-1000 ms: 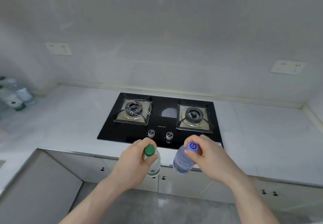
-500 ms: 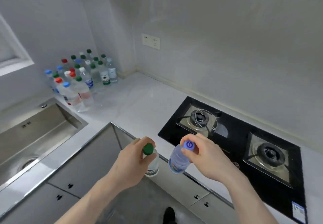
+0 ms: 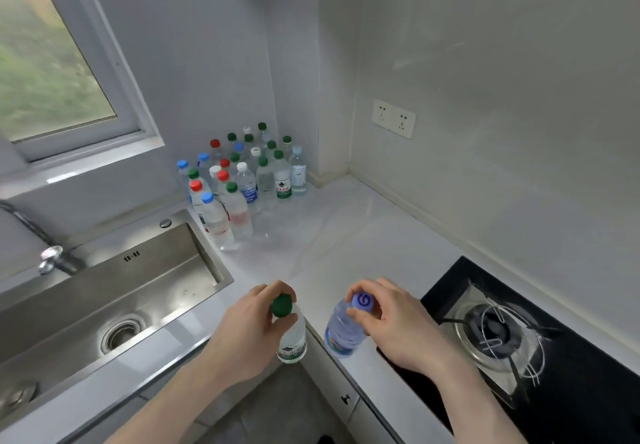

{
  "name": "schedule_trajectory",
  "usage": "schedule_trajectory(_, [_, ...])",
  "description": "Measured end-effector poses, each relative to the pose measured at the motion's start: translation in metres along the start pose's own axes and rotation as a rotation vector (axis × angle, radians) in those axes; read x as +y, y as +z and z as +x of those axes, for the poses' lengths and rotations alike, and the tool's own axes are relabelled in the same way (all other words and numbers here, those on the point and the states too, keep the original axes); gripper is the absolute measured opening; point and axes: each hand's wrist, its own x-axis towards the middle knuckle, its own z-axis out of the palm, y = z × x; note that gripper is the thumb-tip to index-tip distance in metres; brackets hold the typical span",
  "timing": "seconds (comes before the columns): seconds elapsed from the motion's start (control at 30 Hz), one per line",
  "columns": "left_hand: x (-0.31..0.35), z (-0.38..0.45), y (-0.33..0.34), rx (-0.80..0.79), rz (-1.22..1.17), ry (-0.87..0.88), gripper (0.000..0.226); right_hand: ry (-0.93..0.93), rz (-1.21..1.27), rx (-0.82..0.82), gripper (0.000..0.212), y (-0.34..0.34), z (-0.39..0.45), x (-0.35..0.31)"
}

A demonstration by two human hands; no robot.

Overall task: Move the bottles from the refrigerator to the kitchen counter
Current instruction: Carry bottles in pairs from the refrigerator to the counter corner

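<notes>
Evenly bright, soft daylight from the window (image 3: 52,62) far up-left of the fingers. Faint glare on the counter (image 3: 311,235) beyond the fingertips and on the sink (image 3: 145,291) left. Weak shadows. Wide-angle bending at edges; greenery outside blurred.

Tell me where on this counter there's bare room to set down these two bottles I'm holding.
Bare marble counter lies between the cluster of bottles in the corner, the sink and the gas hob; it also runs along the wall under the socket. The corner by the window is crowded, bottles packed tight.
</notes>
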Motion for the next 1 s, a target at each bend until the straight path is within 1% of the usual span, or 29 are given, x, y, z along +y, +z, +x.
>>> schedule_trajectory(0.17, [-0.015,0.048,-0.012,0.056,0.028,-0.017,0.022,-0.055,-0.028,-0.013,0.007,-0.009,0.068,0.000])
schedule_trajectory(0.37, [-0.026,0.099,-0.032,0.097,0.069,-0.042,0.017,-0.068,-0.009,-0.022,0.009,-0.020,0.121,0.002])
schedule_trajectory(0.67, [-0.058,0.181,-0.048,0.035,0.148,-0.005,0.019,-0.004,-0.003,-0.013,0.006,-0.021,0.180,0.004])
schedule_trajectory(1.0, [-0.110,0.295,-0.067,-0.026,0.295,0.105,0.020,0.089,0.015,0.038,0.007,-0.019,0.264,0.004])
